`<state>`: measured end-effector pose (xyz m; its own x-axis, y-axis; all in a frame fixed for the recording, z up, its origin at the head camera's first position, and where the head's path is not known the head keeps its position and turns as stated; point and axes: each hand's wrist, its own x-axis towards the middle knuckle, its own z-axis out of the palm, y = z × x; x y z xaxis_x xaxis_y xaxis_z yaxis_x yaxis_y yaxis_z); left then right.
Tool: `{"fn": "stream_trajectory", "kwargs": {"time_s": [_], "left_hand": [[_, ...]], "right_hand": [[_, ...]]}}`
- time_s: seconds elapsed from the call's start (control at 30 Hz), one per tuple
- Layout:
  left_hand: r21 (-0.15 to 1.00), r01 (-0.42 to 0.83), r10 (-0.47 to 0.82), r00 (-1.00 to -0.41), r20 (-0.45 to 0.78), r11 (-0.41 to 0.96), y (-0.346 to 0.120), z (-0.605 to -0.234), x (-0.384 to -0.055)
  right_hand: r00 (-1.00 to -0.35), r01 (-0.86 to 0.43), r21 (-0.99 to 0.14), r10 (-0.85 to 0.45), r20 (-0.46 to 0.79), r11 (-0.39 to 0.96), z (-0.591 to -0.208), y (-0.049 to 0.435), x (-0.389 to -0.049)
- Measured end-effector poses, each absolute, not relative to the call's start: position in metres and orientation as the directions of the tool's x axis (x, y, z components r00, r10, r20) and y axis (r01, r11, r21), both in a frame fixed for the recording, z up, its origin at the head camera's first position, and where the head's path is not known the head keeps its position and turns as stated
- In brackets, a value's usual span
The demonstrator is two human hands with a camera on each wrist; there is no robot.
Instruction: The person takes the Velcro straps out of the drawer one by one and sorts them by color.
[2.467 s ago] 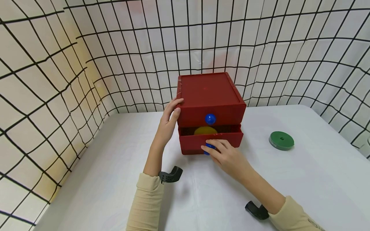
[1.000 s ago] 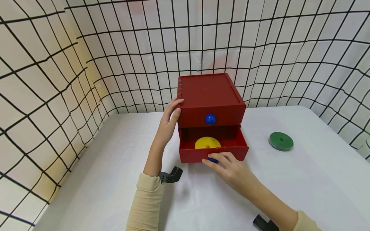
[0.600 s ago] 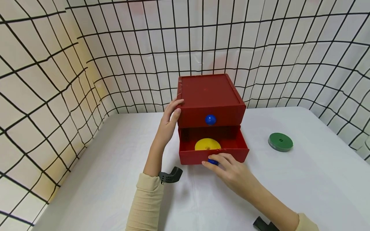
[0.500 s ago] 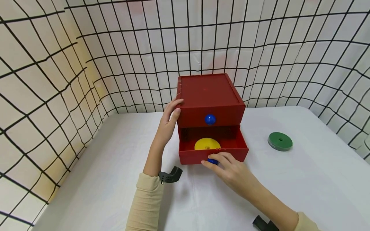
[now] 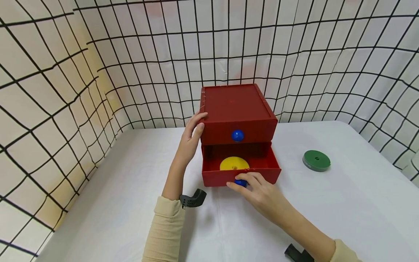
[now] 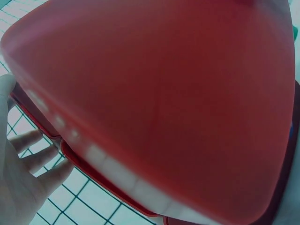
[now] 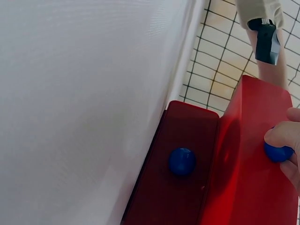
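A red two-drawer box (image 5: pixel 234 102) stands on the table, its upper drawer closed behind a blue knob (image 5: pixel 237 135). The lower drawer (image 5: pixel 216 178) is pulled well out, and a flat yellow disc (image 5: pixel 234 163) lies inside. My right hand (image 5: pixel 263 194) pinches the lower drawer's blue knob (image 7: pixel 277 153) between thumb and fingers. My left hand (image 5: pixel 188 142) rests against the box's left side, fingertips over the top edge. In the left wrist view, the fingers (image 6: pixel 40 159) of that hand look fairly straight along the red wall (image 6: pixel 154 93).
A round green disc (image 5: pixel 316 161) lies on the white table (image 5: pixel 137 203), right of the box. White walls with a black grid (image 5: pixel 183 54) enclose the back and sides. A pale, partly cut-off object (image 5: pixel 413 167) shows at the right edge.
My right hand has drawn the lower drawer toward me by its knob, bringing the yellow disc into fuller view. Over the last half second almost nothing moves. The left hand has stayed put.
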<state>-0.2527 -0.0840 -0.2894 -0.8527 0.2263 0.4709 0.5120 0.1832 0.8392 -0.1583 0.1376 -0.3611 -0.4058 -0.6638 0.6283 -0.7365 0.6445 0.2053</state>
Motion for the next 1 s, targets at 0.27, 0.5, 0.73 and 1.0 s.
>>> {"fn": "stream_trajectory", "kwargs": {"time_s": [0.27,0.5,0.73,1.0], "left_hand": [[0.841,0.510,0.228,-0.854,0.468,0.180,-0.084,-0.289,-0.253],[0.839,0.511,0.226,-0.853,0.470,0.184,-0.085,-0.287,-0.252],[0.836,0.518,0.231,-0.848,0.476,0.179,-0.085,-0.289,-0.253],[0.839,0.514,0.232,-0.851,0.472,0.178,-0.084,-0.290,-0.253]], "right_hand": [[-0.361,-0.764,0.218,-0.683,0.635,0.607,-0.361,0.138,-0.154],[-0.345,-0.771,0.218,-0.682,0.645,0.598,-0.360,0.138,-0.145],[-0.354,-0.774,0.217,-0.692,0.629,0.594,-0.359,0.141,-0.141],[-0.322,-0.854,0.122,-0.697,0.641,0.506,-0.347,0.151,-0.148]]}}
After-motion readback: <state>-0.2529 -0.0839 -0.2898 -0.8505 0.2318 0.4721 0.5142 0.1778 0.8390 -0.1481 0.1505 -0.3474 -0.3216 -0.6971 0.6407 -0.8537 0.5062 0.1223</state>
